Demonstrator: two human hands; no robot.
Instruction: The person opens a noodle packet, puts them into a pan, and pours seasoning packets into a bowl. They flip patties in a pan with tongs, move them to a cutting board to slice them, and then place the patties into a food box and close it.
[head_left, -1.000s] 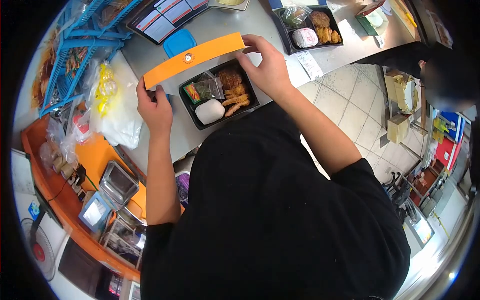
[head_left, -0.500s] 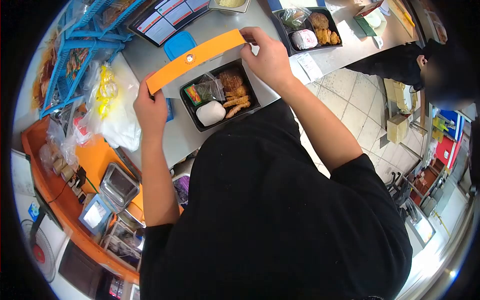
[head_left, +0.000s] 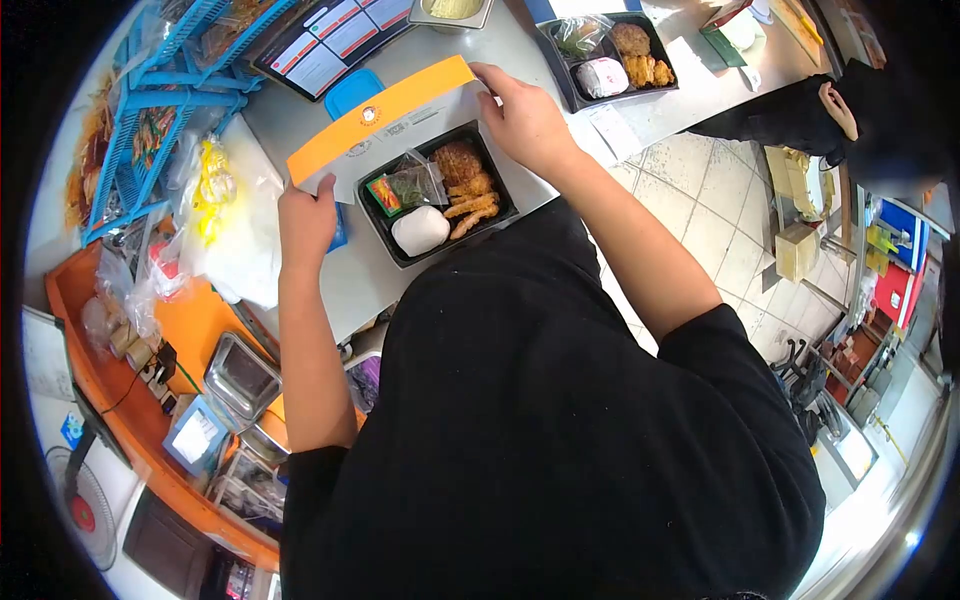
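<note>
An orange and white cardboard lid (head_left: 390, 108) stands raised at the far side of a black food tray (head_left: 384, 238). My left hand (head_left: 308, 222) pinches its left end, thumb on the near side. At the right end, my right hand (head_left: 520, 118) grips the card, fingers partly behind it. Inside the tray are a wrapped white rice ball (head_left: 420, 231), a browned patty (head_left: 457, 160), fried pieces (head_left: 472, 205) and a clear packet of greens (head_left: 415, 187) beside a green and orange sachet (head_left: 382, 194). Faint printing shows on the card's white face.
Another filled tray (head_left: 573, 90) sits at the counter's back right, near a paper slip (head_left: 612, 133). Blue racks (head_left: 150, 95), plastic bags (head_left: 240, 230) and an order screen (head_left: 335, 45) stand left and behind. At right is another person's hand (head_left: 838, 110).
The card has tipped slightly, its orange edge shifting left and showing more of the white printed face. Both my hands moved a little with it. The other person's hand shifted.
</note>
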